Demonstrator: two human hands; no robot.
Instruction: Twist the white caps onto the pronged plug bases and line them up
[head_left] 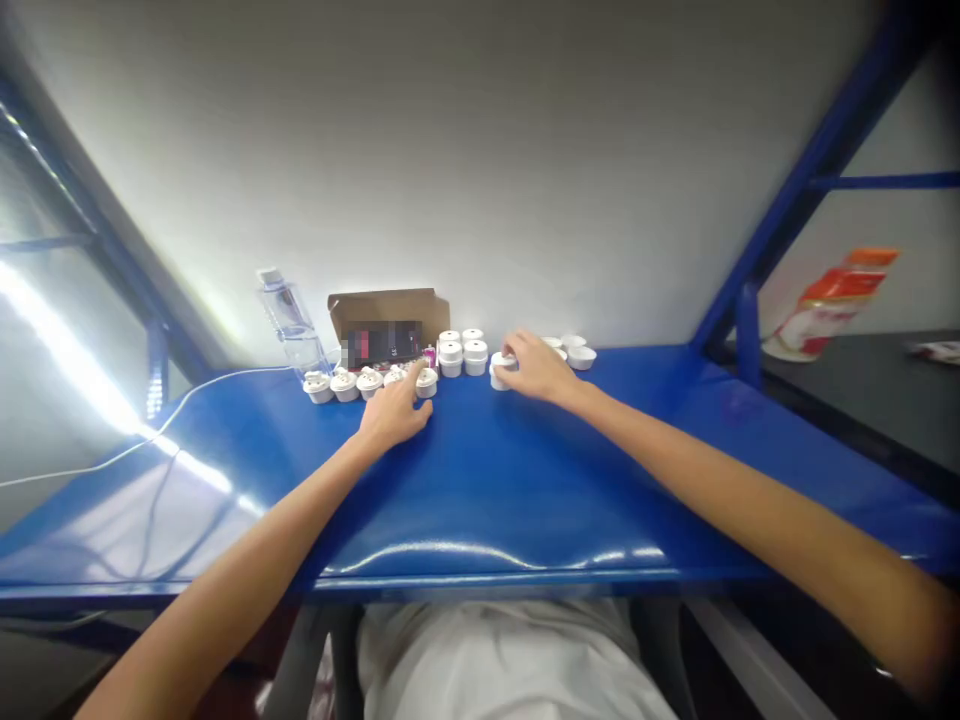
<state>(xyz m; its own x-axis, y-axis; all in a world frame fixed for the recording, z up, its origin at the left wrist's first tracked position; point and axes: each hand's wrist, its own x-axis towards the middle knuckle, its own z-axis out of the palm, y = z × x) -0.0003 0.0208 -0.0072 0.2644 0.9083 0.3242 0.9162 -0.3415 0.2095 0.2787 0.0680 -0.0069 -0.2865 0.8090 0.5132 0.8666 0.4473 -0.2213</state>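
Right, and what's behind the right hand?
Behind the right hand, part of a group of small white cups shows near the wall. The hand covers the rest, so their full number cannot be told.

Before me: one plain grey-white wall [480, 180]; one glossy blue rectangular table [480, 480], streaked with reflections; blue metal frame bars [795, 190] at both sides; at my right, one dark flat surface [885, 400].

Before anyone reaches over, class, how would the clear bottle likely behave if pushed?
The clear bottle is tall and narrow, so it would probably tip rather than slide. Its see-through wall looks like plastic that may flex under a squeeze. Whether it holds liquid is unclear, so its weight is uncertain.
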